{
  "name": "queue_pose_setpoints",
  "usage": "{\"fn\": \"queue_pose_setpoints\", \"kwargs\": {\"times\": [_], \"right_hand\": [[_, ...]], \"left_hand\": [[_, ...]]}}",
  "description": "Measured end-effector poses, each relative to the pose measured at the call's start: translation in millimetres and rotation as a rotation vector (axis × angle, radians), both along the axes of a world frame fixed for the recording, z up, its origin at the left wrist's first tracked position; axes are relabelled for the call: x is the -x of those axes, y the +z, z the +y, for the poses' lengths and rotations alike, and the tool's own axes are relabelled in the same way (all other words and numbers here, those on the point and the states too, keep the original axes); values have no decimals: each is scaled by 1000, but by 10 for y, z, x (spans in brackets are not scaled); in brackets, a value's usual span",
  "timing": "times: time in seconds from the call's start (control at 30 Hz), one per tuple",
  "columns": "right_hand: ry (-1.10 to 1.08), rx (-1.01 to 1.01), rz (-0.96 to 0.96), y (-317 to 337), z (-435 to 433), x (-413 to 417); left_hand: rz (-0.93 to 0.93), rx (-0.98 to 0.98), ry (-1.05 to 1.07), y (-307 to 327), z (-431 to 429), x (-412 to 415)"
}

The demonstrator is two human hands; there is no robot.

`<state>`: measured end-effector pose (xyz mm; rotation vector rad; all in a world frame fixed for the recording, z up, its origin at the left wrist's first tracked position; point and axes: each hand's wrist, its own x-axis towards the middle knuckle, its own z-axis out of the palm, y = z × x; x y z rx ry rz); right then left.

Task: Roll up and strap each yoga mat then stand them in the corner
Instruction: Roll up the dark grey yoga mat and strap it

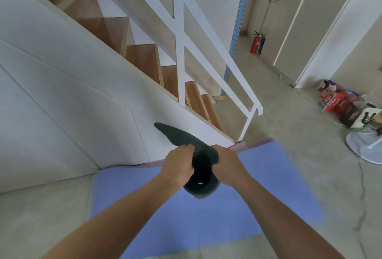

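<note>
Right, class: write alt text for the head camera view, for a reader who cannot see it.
The left hand and right hand grip a dark rolled yoga mat seen end-on, its loose outer flap sticking out beyond them. Beneath it a blue yoga mat lies flat on the floor beside a wooden staircase with a white railing.

There were two mats, one dark rolled mat [179, 134] and one purple mat [279, 176]. Two hands showed, left hand [178, 165] and right hand [227, 164], plus one fire extinguisher [254, 43].
</note>
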<state>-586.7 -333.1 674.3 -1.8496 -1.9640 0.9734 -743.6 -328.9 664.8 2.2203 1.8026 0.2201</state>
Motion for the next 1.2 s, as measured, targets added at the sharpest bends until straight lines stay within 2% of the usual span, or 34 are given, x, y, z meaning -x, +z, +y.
{"fn": "queue_pose_setpoints", "kwargs": {"times": [0.1,0.17,0.23,0.3,0.37,0.57,0.7,0.77,0.87,0.93,1.0,1.1,1.2], "right_hand": [[-56,40,46,-424,-20,-36],[-53,81,50,-754,0,-53],[-40,111,64,-1152,79,-75],[-46,141,84,-1575,167,-90],[-48,169,95,-1956,232,-84],[-54,239,96,-2921,419,-90],[-57,224,76,-3343,561,-95],[-76,173,62,-3409,745,-107],[-64,224,-5,-3374,1013,-87],[-105,290,-49,-3343,1069,-43],[-206,321,18,-3327,1027,34],[-324,255,49,-3350,968,104],[-352,249,32,-3341,1049,119]], "left_hand": [[198,-325,-101,-334,20,-31],[289,-383,-141,-618,91,23],[386,-254,-151,-932,214,100],[496,-40,-145,-1271,316,126],[515,117,-115,-1642,380,123],[235,251,89,-2735,488,131],[66,265,235,-3229,536,82],[-37,262,328,-3324,680,68],[-156,354,447,-3376,898,69],[-167,423,446,-3405,969,41],[-208,483,432,-3433,997,21],[-323,528,440,-3455,1053,15],[-389,559,465,-3467,1114,38]]}}
